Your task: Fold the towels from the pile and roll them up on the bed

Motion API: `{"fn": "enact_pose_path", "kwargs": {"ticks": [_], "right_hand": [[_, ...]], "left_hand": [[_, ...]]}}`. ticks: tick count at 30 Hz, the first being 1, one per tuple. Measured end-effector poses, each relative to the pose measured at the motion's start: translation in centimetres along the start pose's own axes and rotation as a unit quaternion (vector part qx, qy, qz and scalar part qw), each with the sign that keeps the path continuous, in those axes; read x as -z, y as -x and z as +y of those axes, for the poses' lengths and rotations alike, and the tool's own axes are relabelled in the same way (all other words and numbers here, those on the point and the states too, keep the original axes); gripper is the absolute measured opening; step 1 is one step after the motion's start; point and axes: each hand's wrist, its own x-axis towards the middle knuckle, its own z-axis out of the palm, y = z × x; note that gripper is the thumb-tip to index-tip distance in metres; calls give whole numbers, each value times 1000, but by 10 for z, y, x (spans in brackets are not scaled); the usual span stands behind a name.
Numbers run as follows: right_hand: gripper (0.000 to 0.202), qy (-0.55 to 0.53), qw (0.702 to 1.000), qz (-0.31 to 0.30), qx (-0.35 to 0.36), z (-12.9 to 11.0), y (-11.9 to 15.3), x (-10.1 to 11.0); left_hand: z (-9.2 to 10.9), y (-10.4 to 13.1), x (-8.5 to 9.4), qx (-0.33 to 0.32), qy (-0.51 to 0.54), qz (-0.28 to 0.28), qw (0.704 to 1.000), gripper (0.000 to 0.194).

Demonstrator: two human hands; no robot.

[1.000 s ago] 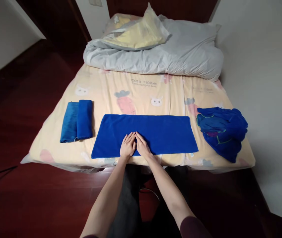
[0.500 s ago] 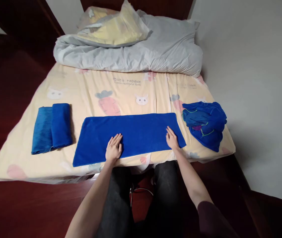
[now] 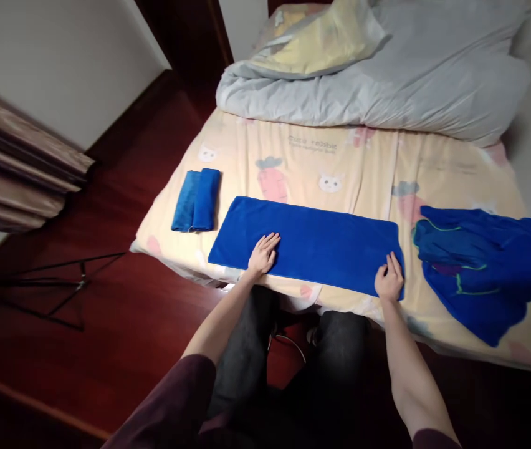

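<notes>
A blue towel [image 3: 321, 240] lies flat as a long rectangle on the bed near its front edge. My left hand [image 3: 263, 253] rests on the towel's near side, left of its middle, palm down with the fingers stretched out. At the towel's right end my right hand [image 3: 389, 278] also lies palm down, fingers extended and the thumb out to the side. Neither hand grips anything. Left of the towel sit folded blue towels [image 3: 205, 201], one part lighter than the other. To the right is a crumpled heap of blue cloths [image 3: 490, 262] with green edging.
The bed [image 3: 242, 143] has a yellow sheet with rabbits and carrots. A rolled grey quilt [image 3: 293, 103] and a yellow pillow [image 3: 326, 43] lie at the back. Left on the floor stand tripod legs [image 3: 81, 284] and a curtain [image 3: 13, 168]. A cable [image 3: 293, 343] runs between my legs.
My view has swung left, bringing the curtain and tripod legs into sight. My right hand has shifted toward the towel's right edge. My left hand still lies on the towel's near side.
</notes>
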Motion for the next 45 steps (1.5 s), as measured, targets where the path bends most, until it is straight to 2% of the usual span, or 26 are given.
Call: {"fn": "enact_pose_path", "kwargs": {"ticks": [3,8,10,12,14,16,17,19,21,23,24,26,31,34,37,42,45], "right_hand": [[51,-8,1000,16,-4,0,0,-1],[49,-22,999,30,-4,0,1,-4],[49,-26,999,34,-5,1,2,-7],[48,-31,999,40,-5,1,3,-8],[48,-35,998,45,-1,2,3,-10],[48,-38,998,48,10,4,4,-12],[48,-38,998,50,15,5,4,-13],[49,-38,998,54,20,6,4,-14],[49,-35,998,58,20,7,4,-15],[48,-29,998,61,20,7,4,-15],[48,-25,998,62,22,7,4,-14],[47,-19,998,62,24,5,3,-13],[48,-9,999,51,16,2,3,-10],[47,-10,998,57,22,2,3,-9],[47,-13,998,59,29,3,3,-10],[47,-14,998,53,21,2,4,-10],[47,-16,998,51,14,1,4,-9]], "left_hand": [[-26,1,15,21,3,9,1000,55],[-88,8,51,113,-42,83,989,56],[-103,9,60,130,-57,95,985,57],[-106,6,62,144,-74,93,982,58],[-94,0,58,166,-99,91,977,60],[-69,-10,45,162,-117,78,977,60],[-52,-16,36,142,-120,63,981,60],[-14,-30,13,44,-110,-11,993,60],[18,-45,-9,-42,-104,-76,991,60],[35,-60,-23,-56,-112,-81,989,59],[36,-67,-26,-49,-117,-73,989,59],[24,-75,-21,-16,-125,-49,991,60],[-43,-78,20,100,-149,0,984,64],[-73,-75,39,159,-175,8,972,64],[-94,-74,49,204,-189,14,960,64],[-127,-88,63,217,-161,26,962,64],[-132,-94,69,209,-133,37,968,67]]}}
